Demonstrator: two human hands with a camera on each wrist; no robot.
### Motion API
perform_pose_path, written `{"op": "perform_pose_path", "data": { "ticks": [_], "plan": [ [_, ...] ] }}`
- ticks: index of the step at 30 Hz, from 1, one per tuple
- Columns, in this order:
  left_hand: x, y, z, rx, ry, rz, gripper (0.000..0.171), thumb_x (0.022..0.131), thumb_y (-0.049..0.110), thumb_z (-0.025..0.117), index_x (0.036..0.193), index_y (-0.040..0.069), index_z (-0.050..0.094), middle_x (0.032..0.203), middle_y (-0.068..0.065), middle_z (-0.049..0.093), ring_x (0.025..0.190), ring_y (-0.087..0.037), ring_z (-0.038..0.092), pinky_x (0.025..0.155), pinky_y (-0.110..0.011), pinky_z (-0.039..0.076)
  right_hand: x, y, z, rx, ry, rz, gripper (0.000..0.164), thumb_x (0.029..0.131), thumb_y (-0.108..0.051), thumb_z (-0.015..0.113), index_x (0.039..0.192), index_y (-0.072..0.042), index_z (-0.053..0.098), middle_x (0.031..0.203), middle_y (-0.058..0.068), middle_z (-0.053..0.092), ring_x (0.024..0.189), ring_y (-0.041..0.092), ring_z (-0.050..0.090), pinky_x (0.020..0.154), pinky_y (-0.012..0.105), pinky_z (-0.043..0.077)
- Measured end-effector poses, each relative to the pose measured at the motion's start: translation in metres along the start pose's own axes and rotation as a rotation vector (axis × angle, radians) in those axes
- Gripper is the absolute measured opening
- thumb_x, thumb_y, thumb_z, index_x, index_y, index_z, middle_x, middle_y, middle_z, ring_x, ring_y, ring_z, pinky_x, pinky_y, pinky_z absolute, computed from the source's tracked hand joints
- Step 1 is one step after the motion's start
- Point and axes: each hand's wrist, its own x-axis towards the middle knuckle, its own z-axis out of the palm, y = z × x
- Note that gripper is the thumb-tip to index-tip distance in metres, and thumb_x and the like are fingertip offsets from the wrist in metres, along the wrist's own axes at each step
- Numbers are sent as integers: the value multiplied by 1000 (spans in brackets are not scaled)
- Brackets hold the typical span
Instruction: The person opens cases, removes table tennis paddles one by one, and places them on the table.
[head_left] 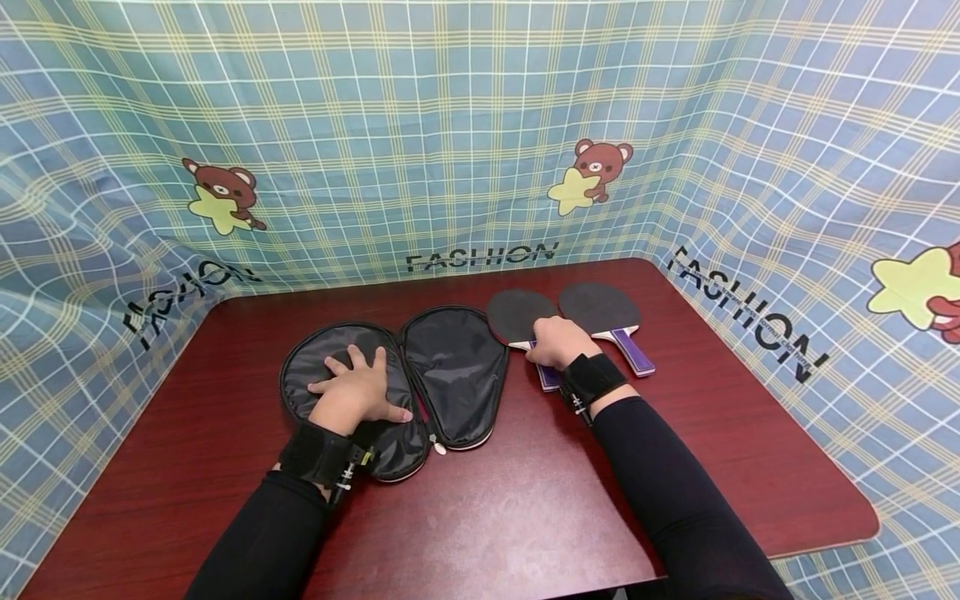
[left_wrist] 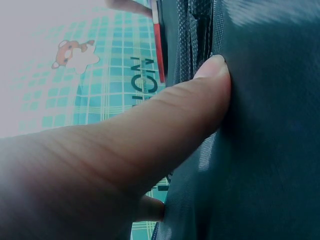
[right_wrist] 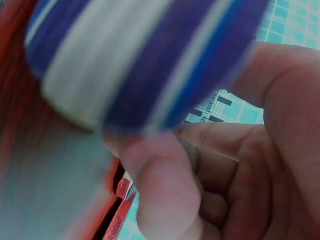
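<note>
A black zip-up table tennis paddle case (head_left: 453,375) lies unfolded on the table, its two halves side by side. My left hand (head_left: 356,392) rests with fingers spread on the left half. In the left wrist view, the thumb (left_wrist: 170,112) touches the case (left_wrist: 270,120) beside the zip edge. To the right of the case are two black-faced table tennis paddles with purple handles. My right hand (head_left: 562,342) grips the handle of the nearer-left paddle (head_left: 519,315); the right wrist view shows the striped handle (right_wrist: 135,65) close up against the fingers. The other paddle (head_left: 600,307) lies beside it.
The dark red table (head_left: 480,517) has plaid cloth (head_left: 450,125) hanging behind it and at both sides. A metal zip pull (head_left: 438,447) hangs at the case's front edge, between the halves. The right paddle's handle (head_left: 633,352) points toward the near right.
</note>
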Motion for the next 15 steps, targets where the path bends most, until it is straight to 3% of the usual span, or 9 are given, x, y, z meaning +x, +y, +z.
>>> {"op": "perform_pose_path", "data": {
  "ticks": [15],
  "plan": [
    [2,-2,2,12,5,10,125,64,69,69,151,15,-2,150,-32,-13,127,-65,-10,82,-83,16,-1,6,-5,6,-17,33,20,80,-26,61,66,-12,60,75,8,62,52,20,58,49,32,44]
  ]
}}
